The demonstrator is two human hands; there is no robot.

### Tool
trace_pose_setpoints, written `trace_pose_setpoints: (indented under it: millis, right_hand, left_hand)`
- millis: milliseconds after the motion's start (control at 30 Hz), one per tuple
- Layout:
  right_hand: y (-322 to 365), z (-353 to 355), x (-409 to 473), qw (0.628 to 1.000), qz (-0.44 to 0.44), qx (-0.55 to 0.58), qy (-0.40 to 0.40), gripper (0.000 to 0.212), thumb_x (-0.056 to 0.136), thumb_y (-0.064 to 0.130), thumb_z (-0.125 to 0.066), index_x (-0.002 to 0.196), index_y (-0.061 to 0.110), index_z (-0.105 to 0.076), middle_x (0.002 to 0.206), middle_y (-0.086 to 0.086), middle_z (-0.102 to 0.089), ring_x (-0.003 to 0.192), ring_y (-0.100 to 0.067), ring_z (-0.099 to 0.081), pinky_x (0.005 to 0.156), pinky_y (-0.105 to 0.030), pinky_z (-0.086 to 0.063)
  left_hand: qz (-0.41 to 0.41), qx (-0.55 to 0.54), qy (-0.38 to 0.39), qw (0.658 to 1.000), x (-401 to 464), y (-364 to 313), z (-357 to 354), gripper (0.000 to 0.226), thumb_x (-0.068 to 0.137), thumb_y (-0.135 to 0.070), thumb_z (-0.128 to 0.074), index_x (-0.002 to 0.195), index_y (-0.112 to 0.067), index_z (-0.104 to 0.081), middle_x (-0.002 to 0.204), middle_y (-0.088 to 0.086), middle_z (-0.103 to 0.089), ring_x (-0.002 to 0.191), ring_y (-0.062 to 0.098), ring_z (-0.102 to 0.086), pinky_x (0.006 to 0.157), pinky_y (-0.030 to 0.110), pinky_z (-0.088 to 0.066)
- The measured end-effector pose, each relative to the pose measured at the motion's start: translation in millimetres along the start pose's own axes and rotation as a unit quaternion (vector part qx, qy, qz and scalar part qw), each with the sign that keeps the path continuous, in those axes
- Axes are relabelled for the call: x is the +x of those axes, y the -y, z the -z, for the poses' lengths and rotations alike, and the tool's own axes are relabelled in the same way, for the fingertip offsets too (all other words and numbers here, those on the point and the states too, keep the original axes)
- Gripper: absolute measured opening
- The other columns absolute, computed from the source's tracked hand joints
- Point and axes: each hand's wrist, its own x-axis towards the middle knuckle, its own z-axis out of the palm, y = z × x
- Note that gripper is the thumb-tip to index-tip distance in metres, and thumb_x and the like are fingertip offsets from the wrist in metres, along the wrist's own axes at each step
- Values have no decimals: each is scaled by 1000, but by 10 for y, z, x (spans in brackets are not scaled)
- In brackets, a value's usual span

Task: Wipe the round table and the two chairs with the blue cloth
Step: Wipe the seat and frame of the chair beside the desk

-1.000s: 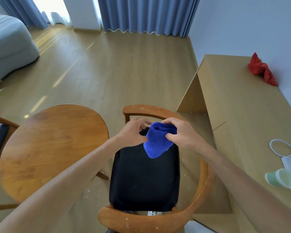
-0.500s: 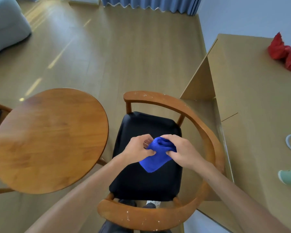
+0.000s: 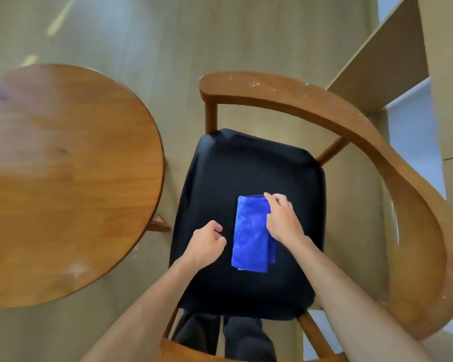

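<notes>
**Blue cloth now flat on the chair seat, left hand off it**

Half a second ago both hands held the bunched cloth in the air above the seat; now it lies spread as a folded strip on the cushion, and the view has tipped further down, so that the red cloth, the cup and the cable on the right are out of sight.

At the left, the round worktop [image 3: 63, 184] fills the frame's left side. Its right edge runs just beside the chair's seat, with a narrow strip of floor [image 3: 168, 35] between them, and its surface is blurred toward the far left.

The left hand [image 3: 205, 244] hovers over the left part of the black seat cushion [image 3: 246, 163], its fingers [image 3: 216, 227] loosely curled and holding nothing, just beside the cloth's left edge but apart from it.

The blue cloth [image 3: 249, 239] lies lengthwise near the middle of the seat, a little toward the near edge, with bare cushion on every side and most of it toward the far edge.

The right hand [image 3: 283, 220] rests on the cloth's far right corner, fingers bent over it and pinching the fold there.

The chair's curved wooden backrest [image 3: 351, 121] sweeps from the far edge round the right side, flecked with pale specks, closing off the seat on the right. Beyond it stands a light wooden cabinet [image 3: 392, 53]. The person's dark trousers [image 3: 233, 335] show below the seat's near edge.
</notes>
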Motion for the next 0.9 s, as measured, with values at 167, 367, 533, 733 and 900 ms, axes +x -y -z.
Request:
trace_pose_setpoints:
  millis: [167,367,533,733,900]
  right_hand:
    - [126,-713,-194,994,-58,-49,-77,64,94,39,-47,149,28,-17,155,-15,-5,132,-36,-26,102,-47,-34]
    - [276,-1338,-132,977,-114,-57,-172,81,79,55,-62,147,24,-32,155,-27,-12,132,-48,-32,100,-60,-34]
    - [21,-1464,-77,972,-39,-75,-221,61,87,47,-55,143,26,-41,152,-24,-27,125,-45,-41,93,-55,-40]
    - [-1029,-1358,-612,869,436,-221,-74,53,84,24,-59,136,33,-51,151,-14,-36,132,-41,-41,100,-54,-41]
    - [-1590,-526,5,810,523,-267,-9,50,84,16,-60,132,31,-56,149,-13,-39,135,-34,-41,105,-51,-37]
  left_hand:
    - [-16,98,-71,993,299,159,33,38,94,-16,-50,132,-15,-47,132,4,-48,118,18,-47,97,31,-42]
    - [-76,255,-162,950,641,262,-27,53,93,-21,-49,143,-18,-33,153,9,-22,143,28,-15,111,45,-28]
    - [-116,286,-178,934,849,319,-110,63,89,-24,-55,147,-20,-30,158,15,-12,146,36,-5,110,59,-24]
    - [-116,314,-171,927,909,371,-184,67,87,-24,-60,148,-17,-32,157,21,-10,144,42,-6,103,66,-26]
    - [-120,328,-171,921,961,404,-197,65,90,-28,-56,148,-19,-28,157,20,-6,144,42,-1,105,66,-26]
